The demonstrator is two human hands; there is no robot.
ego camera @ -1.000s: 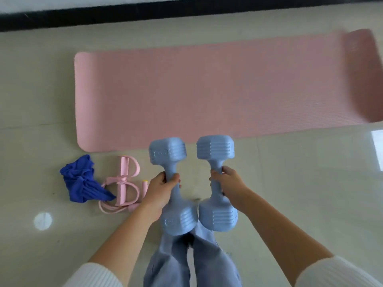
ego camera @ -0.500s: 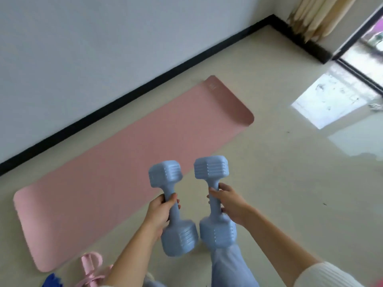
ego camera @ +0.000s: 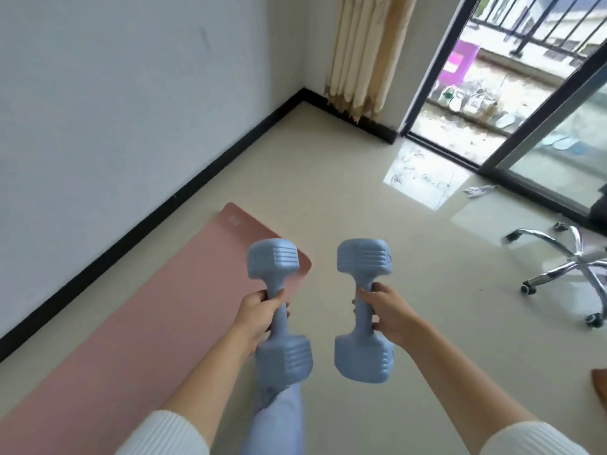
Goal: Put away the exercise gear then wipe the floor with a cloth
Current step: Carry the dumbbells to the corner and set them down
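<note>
Two pale blue dumbbells are held upright in front of me, above the floor. My left hand (ego camera: 258,311) grips the handle of the left dumbbell (ego camera: 274,261). My right hand (ego camera: 387,311) grips the handle of the right dumbbell (ego camera: 363,257). A pink exercise mat (ego camera: 147,323) lies flat on the floor to the left, along the white wall, with its far end just behind the left dumbbell. The blue cloth and the pink resistance band are out of view.
The beige tiled floor (ego camera: 361,192) runs to a corner with a beige curtain (ego camera: 364,54) and an open sliding door (ego camera: 466,93) to a balcony. An office chair's chrome wheeled base (ego camera: 571,267) stands at the right. A small crumpled scrap (ego camera: 478,190) lies near the door.
The view has swung up and to the right, away from the mat, cloth and band, toward the corner and balcony door. Both hands keep hold of the dumbbells, now held farther apart.
</note>
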